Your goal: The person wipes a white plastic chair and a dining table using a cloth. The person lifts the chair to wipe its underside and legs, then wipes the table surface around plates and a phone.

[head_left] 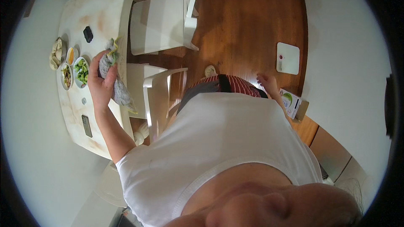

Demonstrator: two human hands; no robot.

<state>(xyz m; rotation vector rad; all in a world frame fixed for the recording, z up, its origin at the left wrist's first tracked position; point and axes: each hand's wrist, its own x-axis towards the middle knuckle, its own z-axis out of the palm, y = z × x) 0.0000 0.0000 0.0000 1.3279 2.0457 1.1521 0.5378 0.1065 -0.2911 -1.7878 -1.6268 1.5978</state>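
Note:
My left hand (101, 87) is closed round a bunched grey cloth (120, 93) with yellow-green edging, held over the near edge of the white table (111, 12). Part of the cloth hangs below my fingers. Just beyond that hand are a bowl of green vegetables (81, 71), a dish of mixed food (66, 77), a small bowl with something orange (72, 55) and a bowl of pale dumpling-like pieces (57, 54). My right hand (268, 83) hangs low at my side with its fingers loosely apart and nothing visible in it.
On the table lie a phone (86, 125) and a small black object (88, 34). White chairs (158, 25) stand along its edge. To my right, a white scale-like square (288, 58) and an opened carton (294, 104) sit on the wooden floor (248, 21) by the wall.

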